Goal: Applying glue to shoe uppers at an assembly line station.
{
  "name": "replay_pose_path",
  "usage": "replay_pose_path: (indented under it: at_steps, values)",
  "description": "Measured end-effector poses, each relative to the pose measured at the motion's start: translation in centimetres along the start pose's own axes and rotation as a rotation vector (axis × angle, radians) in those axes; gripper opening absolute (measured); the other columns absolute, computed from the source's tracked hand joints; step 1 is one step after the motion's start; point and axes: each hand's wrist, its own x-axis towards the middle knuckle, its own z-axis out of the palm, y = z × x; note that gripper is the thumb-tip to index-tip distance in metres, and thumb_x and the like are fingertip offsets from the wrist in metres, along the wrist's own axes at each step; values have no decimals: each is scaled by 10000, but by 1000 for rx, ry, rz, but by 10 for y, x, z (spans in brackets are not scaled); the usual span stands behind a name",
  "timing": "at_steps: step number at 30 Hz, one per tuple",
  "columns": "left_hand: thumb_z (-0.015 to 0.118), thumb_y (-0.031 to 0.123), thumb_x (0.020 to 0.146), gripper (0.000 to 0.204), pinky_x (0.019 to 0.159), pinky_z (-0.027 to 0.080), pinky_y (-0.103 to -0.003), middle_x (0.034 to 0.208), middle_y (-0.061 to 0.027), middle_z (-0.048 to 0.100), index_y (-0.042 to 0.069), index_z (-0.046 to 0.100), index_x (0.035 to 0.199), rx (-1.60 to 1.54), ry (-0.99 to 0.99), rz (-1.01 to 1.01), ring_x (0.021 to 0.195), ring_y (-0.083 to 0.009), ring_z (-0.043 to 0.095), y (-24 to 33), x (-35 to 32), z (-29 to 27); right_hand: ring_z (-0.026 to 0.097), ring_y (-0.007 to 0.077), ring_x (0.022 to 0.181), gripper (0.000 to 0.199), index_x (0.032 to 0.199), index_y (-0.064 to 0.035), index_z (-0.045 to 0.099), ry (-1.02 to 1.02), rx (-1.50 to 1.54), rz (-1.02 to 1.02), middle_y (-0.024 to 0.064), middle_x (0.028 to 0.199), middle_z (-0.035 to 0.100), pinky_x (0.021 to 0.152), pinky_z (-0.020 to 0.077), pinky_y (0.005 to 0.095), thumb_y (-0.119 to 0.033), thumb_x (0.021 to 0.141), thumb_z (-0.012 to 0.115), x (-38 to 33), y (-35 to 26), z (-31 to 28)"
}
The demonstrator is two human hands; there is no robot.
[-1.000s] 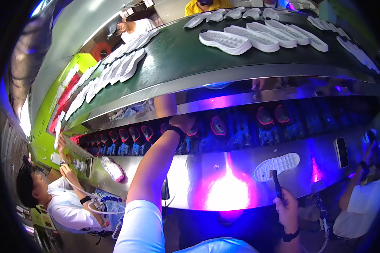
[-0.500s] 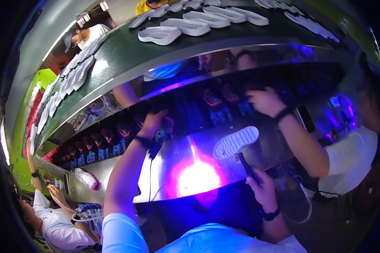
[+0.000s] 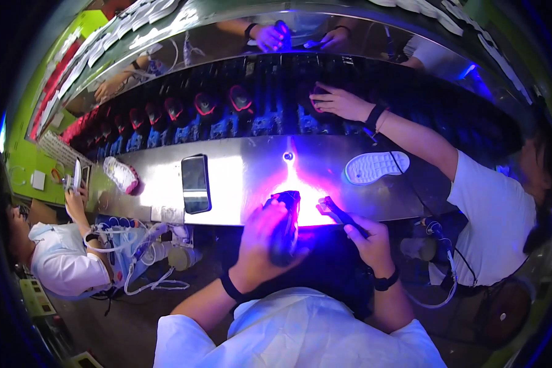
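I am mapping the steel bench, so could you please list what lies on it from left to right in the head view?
Pink-lit shoe → phone → dark shoe in the left hand → brush in the right hand → white sole.

One head-worn fisheye view looks steeply down and forward, close over the person's own hands at the near edge of the steel counter; straight lines bow toward the dark rim.

Count on the steel surface

One white shoe sole, one dark phone, one pink-and-white shoe, one brush, one dark shoe in hand.
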Motion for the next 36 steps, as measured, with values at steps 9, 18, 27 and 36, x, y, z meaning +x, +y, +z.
replay_pose_path:
  at_steps: [9, 18, 27, 36]
  values:
    - [731, 219, 850, 626, 1207, 268, -633, 1480, -231, 538, -39, 545, 1389, 72, -80, 59, 1424, -398, 486, -33, -76, 1, 736, 196, 918, 299, 1203, -1, 736, -48, -149, -82, 140, 1010, 779, 853, 550, 340, -149, 943, 748, 11, 2, 71]
    - [660, 144, 898, 526, 1204, 286, -647, 1488, -227, 531, -34, 556, 1382, 57, -136, 151, 1465, -393, 444, -61, -79, -9, 723, 180, 924, 313, 1213, -5, 733, -138, -108, 51, 130, 1039, 777, 861, 549, 328, -165, 945, 761, 0, 13, 86]
    - [739, 140, 853, 562, 1201, 294, -647, 1473, -229, 550, -40, 563, 1356, 122, -207, 206, 1441, -400, 476, -77, -71, -13, 729, 197, 959, 334, 1230, 9, 721, -247, -50, 84, 136, 1071, 773, 877, 557, 327, -129, 930, 773, -30, 24, 75]
    - [593, 155, 903, 534, 1200, 325, -598, 1508, -228, 518, -45, 550, 1396, 170, -241, 216, 1452, -388, 463, -53, -63, -4, 716, 160, 941, 345, 1247, 9, 713, -176, -155, 84, 133, 1042, 778, 863, 553, 319, -165, 952, 757, 1, 3, 61]
